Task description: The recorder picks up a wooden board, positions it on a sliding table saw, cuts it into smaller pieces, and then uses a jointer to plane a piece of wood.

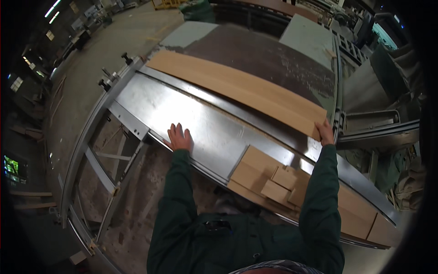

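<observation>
A long, light-brown wooden board (242, 84) lies slantwise across the metal bed of a sliding-table saw. My right hand (325, 133) grips its near right corner, fingers closed round the edge. Over the near edge of the shiny sliding table (207, 132), my left hand (179, 138) rests with its fingers spread, holding nothing. Between my arms, several small wood blocks (279, 189) sit on top of wider boards (255, 166). My right sleeve covers part of that pile. The saw blade cannot be made out.
A metal crosscut frame (91, 160) with a fence and black knobs (127, 58) extends at the left. Beyond the board is a dark, worn tabletop (255, 52). Grey cloth sacks (408, 182) hang at the right. Concrete floor (132, 32) stretches away at the far left.
</observation>
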Demonstrator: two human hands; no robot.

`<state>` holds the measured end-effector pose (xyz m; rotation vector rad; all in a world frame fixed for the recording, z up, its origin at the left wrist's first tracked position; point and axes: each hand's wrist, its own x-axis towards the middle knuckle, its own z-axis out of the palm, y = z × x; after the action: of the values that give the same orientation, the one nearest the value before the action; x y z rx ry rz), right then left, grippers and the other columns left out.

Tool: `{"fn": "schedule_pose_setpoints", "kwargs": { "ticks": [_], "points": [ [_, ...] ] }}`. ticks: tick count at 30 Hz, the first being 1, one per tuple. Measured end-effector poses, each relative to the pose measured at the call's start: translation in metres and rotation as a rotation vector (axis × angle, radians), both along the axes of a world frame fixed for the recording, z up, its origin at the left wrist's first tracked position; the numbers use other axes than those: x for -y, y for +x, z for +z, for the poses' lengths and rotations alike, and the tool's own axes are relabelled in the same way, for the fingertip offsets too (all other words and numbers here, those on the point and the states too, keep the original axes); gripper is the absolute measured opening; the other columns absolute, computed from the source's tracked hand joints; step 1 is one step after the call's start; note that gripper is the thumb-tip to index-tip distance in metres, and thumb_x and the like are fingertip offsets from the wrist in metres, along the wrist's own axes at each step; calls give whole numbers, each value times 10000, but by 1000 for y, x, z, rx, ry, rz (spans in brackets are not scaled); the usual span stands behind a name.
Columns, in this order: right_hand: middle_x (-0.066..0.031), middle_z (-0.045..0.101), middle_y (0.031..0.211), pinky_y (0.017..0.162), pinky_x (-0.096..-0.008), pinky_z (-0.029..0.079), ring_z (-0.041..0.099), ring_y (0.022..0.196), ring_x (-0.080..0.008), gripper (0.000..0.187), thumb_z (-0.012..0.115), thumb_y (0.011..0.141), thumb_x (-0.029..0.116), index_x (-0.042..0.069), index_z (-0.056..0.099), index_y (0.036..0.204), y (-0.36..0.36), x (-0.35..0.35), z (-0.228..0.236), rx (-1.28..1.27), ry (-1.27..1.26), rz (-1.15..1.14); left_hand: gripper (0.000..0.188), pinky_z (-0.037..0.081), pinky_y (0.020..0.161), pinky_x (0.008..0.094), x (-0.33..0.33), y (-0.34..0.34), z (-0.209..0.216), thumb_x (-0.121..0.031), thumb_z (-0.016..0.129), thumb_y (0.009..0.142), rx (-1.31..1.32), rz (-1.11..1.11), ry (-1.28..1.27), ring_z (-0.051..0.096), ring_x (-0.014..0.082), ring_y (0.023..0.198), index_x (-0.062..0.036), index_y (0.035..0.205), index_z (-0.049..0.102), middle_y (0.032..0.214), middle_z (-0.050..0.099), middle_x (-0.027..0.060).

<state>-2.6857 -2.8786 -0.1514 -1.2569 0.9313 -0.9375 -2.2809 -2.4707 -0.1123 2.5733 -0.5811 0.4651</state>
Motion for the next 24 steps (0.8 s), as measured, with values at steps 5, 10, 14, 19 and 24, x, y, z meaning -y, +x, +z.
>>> {"fn": "schedule_pose_setpoints", "kwargs": {
  "ticks": [5, 10, 14, 19, 24],
  "points": [
    [-89, 563, 1040, 774, -292, 444, 549, 895, -178, 452, 554, 767, 20, 46, 433, 1202, -2, -3, 0, -18, 9, 29, 475, -16, 1004, 581, -1, -8, 11, -330, 489, 792, -27, 11, 2, 211, 254, 1284, -125, 1219, 456, 1362, 297, 82],
    [-97, 561, 1035, 771, -306, 445, 544, 899, -193, 455, 562, 768, 20, 52, 425, 1201, 7, -3, -1, -44, 48, 6, 475, -18, 1010, 571, -2, 0, 13, -333, 500, 792, -15, 11, -11, 204, 269, 1289, -141, 1225, 453, 1365, 295, 75],
    [-99, 562, 1022, 766, -308, 444, 544, 893, -195, 434, 567, 767, 18, 45, 432, 1178, 7, 0, -2, -40, 58, -2, 479, -15, 1011, 571, 0, 2, 16, -338, 494, 791, -31, 15, 6, 200, 257, 1290, -144, 1227, 448, 1362, 297, 77],
    [-98, 563, 1015, 757, -308, 446, 547, 885, -190, 408, 569, 767, 19, 39, 438, 1153, 2, 4, -7, -4, 62, 4, 491, -26, 1012, 567, -1, 0, 19, -343, 495, 791, -61, 14, 4, 198, 267, 1293, -143, 1237, 442, 1370, 288, 74],
    [-116, 592, 945, 721, -308, 457, 575, 810, -196, 368, 609, 753, 87, -41, 493, 1078, -3, 8, -6, -87, 146, -21, 496, -28, 1015, 559, -1, 0, 21, -337, 497, 792, -57, 17, 1, 185, 267, 1297, -133, 1239, 438, 1369, 289, 77]
  ]
}}
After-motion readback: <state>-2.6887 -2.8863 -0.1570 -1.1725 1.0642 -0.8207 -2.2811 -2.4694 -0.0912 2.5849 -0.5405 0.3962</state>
